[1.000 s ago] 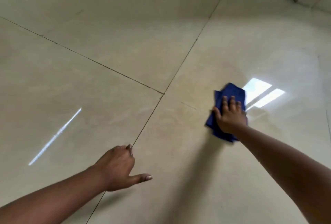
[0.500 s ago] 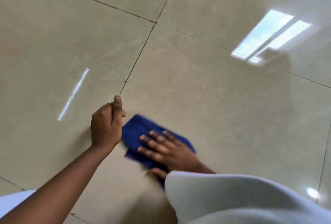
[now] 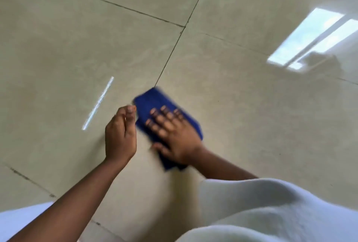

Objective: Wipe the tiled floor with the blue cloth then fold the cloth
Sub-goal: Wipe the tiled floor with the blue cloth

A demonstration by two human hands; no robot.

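I find nothing to read from here: no words, labels, brand marks, numbers or signs show anywhere in my view.
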